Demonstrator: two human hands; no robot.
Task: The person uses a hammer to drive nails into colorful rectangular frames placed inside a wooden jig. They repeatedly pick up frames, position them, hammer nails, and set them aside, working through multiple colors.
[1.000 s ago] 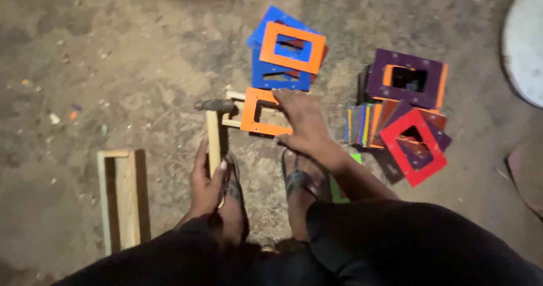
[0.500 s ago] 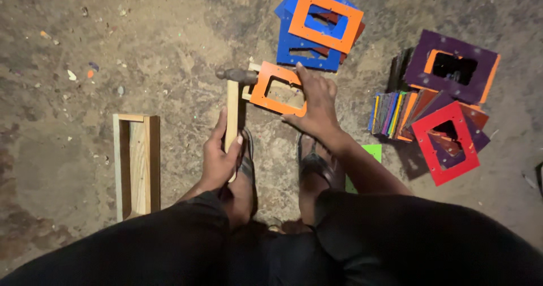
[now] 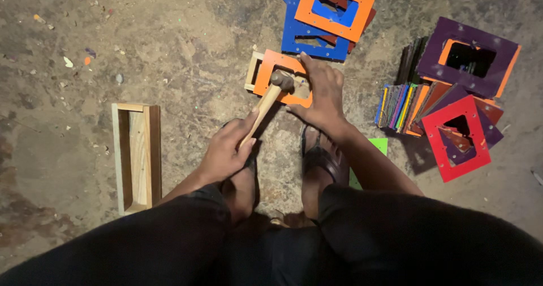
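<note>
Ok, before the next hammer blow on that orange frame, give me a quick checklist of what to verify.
1. Left hand has the hammer by its wooden handle: ok.
2. Hammer head sits over the orange frame: ok.
3. Right hand presses the frame down: ok.
4. Right fingers clear of the hammer head: not ok, they lie right beside it.
5. Orange frame lined up on the wooden frame beneath: cannot tell.
6. Nail in place under the head: cannot tell, hidden.

Left hand fisted, thumb along top, wrist angled far-right. Right hand farther out, palm down, fingers spread flat. Both forearms extend from near, between bent knees.
</note>
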